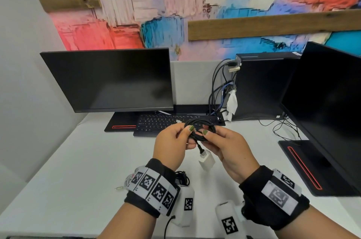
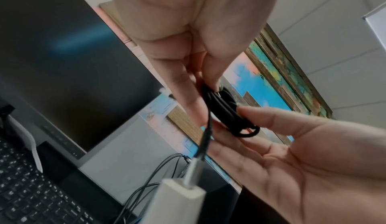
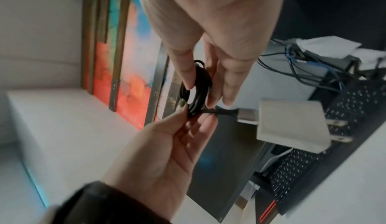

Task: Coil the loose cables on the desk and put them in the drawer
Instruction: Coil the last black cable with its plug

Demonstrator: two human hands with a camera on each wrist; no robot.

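Note:
A black cable wound into a small coil (image 1: 201, 124) is held above the white desk (image 1: 78, 160) between both hands. My left hand (image 1: 189, 136) pinches the coil's left side with thumb and fingers, seen close in the left wrist view as the coil (image 2: 226, 112). My right hand (image 1: 207, 138) pinches its right side; the coil (image 3: 198, 88) shows in the right wrist view. A white charger plug (image 1: 206, 160) hangs from the cable's end below the hands, also visible as the charger (image 3: 292, 125). No drawer is in view.
A second bundle of black cable (image 1: 182, 177) lies on the desk under my left wrist, with a small jack plug (image 1: 118, 188) to its left. Behind stand a monitor (image 1: 109, 80), keyboard (image 1: 166, 123), PC tower (image 1: 259, 86) with plugged cables, and a right monitor (image 1: 328, 101).

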